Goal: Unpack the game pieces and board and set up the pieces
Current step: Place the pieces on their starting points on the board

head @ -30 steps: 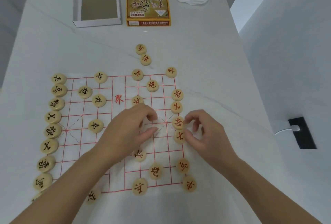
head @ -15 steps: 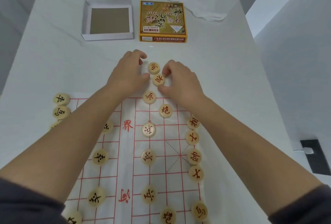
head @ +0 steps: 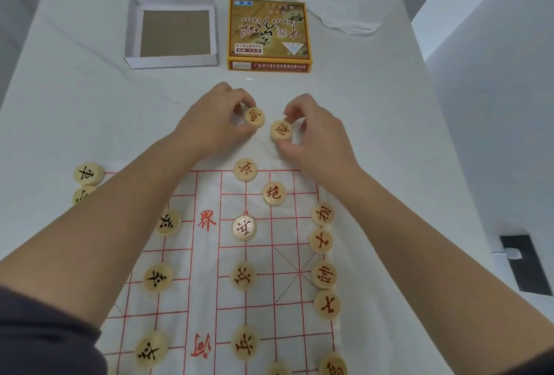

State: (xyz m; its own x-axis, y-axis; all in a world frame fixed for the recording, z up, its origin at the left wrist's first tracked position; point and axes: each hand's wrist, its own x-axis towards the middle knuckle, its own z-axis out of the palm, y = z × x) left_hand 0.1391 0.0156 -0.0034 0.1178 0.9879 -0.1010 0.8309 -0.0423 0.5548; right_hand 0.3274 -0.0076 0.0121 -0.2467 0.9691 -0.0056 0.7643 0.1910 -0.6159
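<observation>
Setup nearly complete: most pieces (head: 244, 227) stand on the board (head: 209, 284). Beyond its far edge, the left hand (head: 215, 119) pinches one loose piece (head: 254, 117) and the right hand (head: 314, 134) a second loose piece (head: 281, 130) (both unplaced).

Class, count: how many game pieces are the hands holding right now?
2. The left hand pinches one piece just past the board; the right hand pinches another piece beside it. Palms face down, so more could be hidden.
</observation>
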